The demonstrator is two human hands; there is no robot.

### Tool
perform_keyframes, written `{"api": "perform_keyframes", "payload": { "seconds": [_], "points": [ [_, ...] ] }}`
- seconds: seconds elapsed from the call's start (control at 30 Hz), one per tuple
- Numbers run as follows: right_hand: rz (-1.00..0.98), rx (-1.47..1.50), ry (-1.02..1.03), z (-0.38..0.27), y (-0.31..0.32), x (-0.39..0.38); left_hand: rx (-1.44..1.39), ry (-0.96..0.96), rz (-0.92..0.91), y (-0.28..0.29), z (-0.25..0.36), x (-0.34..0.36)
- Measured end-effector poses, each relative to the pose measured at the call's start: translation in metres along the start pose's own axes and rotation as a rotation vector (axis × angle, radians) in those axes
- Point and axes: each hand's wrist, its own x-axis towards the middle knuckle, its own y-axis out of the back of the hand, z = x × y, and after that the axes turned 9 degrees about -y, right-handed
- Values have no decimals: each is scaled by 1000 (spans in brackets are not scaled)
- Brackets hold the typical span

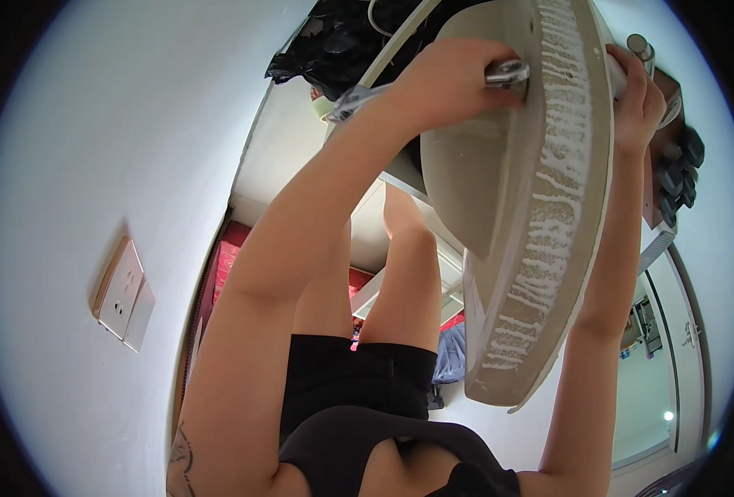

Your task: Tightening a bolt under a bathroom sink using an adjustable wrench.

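A beige-white washbasin [480,195] stands tilted on edge in front of me, its bowl bulging to the left. Streaks of dried white sealant [562,141] run along the underside of its rim. My left hand [458,83] is closed on a shiny chrome piece with a rounded end [509,73], against the bowl side of the basin; slight blur hides its full shape. Across the rim, my right hand [637,103] is closed on what looks like a chrome faucet [641,50]. Its fingers partly hide the faucet and touch close to the basin's edge.
Black plastic bags [325,50] lie at the far left, with clear crumpled plastic [358,101] behind my left wrist. Dark dumbbell-like objects [681,178] are at the right. A wall socket [121,290] is on the left wall, and a door [673,331] at the right.
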Motion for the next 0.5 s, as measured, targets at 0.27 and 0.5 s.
{"api": "perform_keyframes", "payload": {
  "seconds": [0.27, 0.5],
  "points": [
    [66, 46, 3, -4, 0, 0, -19, -66, 58, -18, -12, -1],
    [38, 94, -50, 0, 3, -3, -47, 4, 35, -12, -3, -3]
  ]
}}
